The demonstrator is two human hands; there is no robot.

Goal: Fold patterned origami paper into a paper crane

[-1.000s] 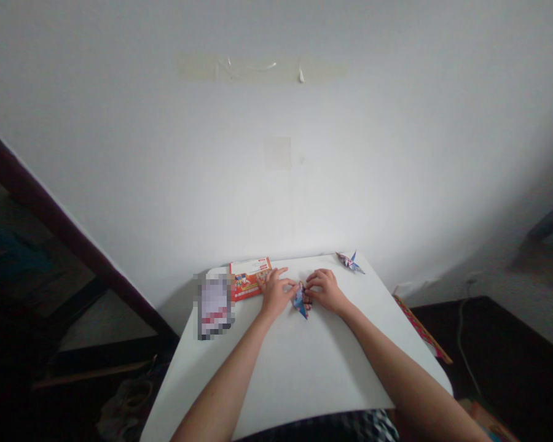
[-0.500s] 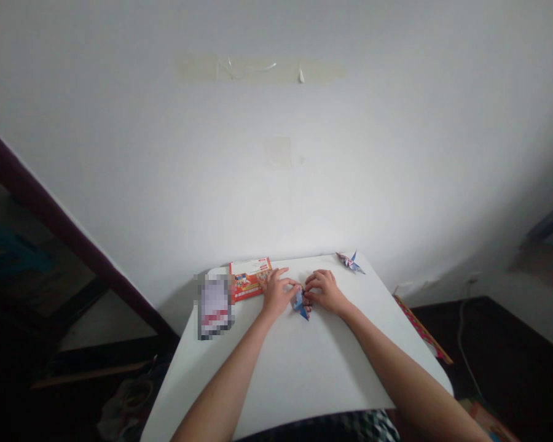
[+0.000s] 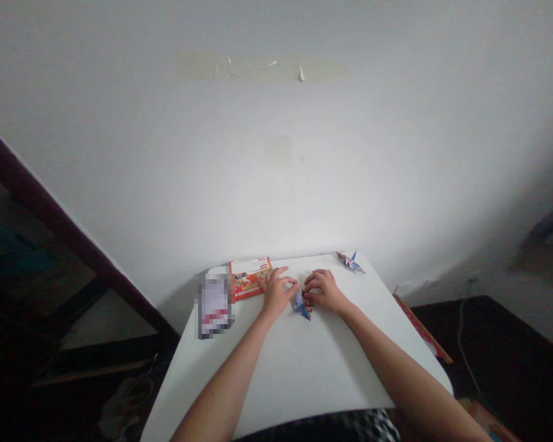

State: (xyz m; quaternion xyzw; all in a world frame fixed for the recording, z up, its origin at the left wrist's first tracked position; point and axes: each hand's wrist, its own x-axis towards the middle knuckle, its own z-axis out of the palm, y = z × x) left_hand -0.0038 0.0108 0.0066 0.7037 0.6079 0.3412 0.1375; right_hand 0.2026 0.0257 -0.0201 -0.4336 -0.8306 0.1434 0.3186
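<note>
A small piece of folded patterned paper [image 3: 301,305], blue on one side and reddish-brown on the other, stands between my hands above the white table. My left hand [image 3: 277,293] pinches its upper left edge between thumb and index finger, with the other fingers spread. From the other side my right hand [image 3: 326,290] grips the paper with bent fingers. Its exact fingertip contact is partly hidden. At the table's far right corner lies a folded paper figure [image 3: 349,261] with pointed ends, in similar colours.
An orange-red booklet or packet [image 3: 249,279] lies just behind my left hand. Left of it is a pixelated phone-like object [image 3: 214,307]. The white table [image 3: 304,374] meets the wall [image 3: 276,202] at the back. A dark red frame edge [image 3: 74,224] slants along the left.
Both hands keep their hold in nearly the same place. The folded paper has tilted slightly, and its lower tip has shifted a little to the right.
</note>
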